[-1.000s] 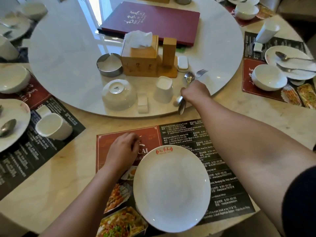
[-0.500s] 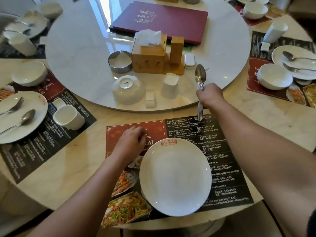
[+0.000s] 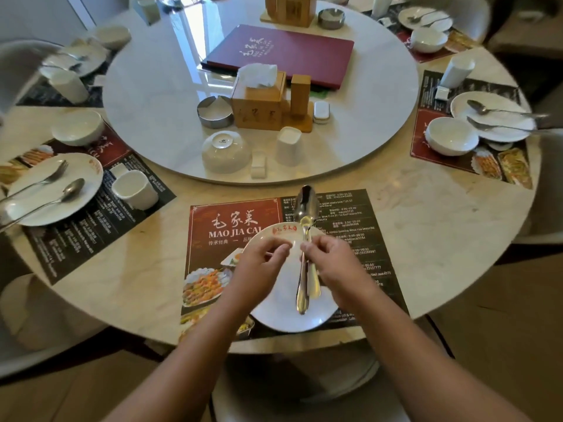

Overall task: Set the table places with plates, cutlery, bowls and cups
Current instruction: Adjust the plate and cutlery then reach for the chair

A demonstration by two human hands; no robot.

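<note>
Right hand (image 3: 332, 260) pinches spoon (image 3: 306, 208) mid-handle over white plate (image 3: 292, 319); left hand (image 3: 262, 264) just beside, fingers curled, can't tell if holding anything.

Our left hand (image 3: 262, 263) and right hand (image 3: 332, 264) cover the middle of the plate (image 3: 292, 319). Beside the spoon (image 3: 306, 205) a second handle (image 3: 314, 284) shows, its head hidden. We cannot tell whether the left fingers pinch anything. The placemat (image 3: 231, 220) small print is unreadable. The far-left setting (image 3: 70, 60) blurs, and the top edge cuts the wooden box (image 3: 288, 9).
</note>
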